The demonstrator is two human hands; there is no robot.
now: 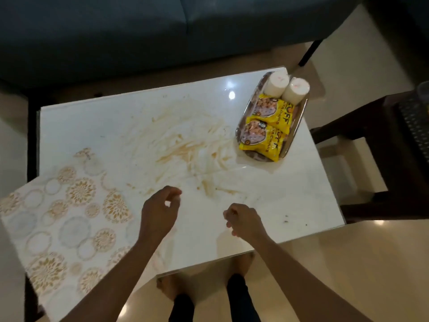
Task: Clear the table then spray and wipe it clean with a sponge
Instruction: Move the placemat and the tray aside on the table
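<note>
Still clearing: our left hand (162,205) and right hand (241,220) hover loosely curled, holding nothing; next we should lift the tray (299,117) off the table (290,196).

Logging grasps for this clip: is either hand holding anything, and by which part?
Nothing visibly held. The left hand and right hand hover with loosely curled fingers over the stained white marble-look table.

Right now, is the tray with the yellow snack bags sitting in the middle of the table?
No, the tray sits at the table's far right corner.
</note>
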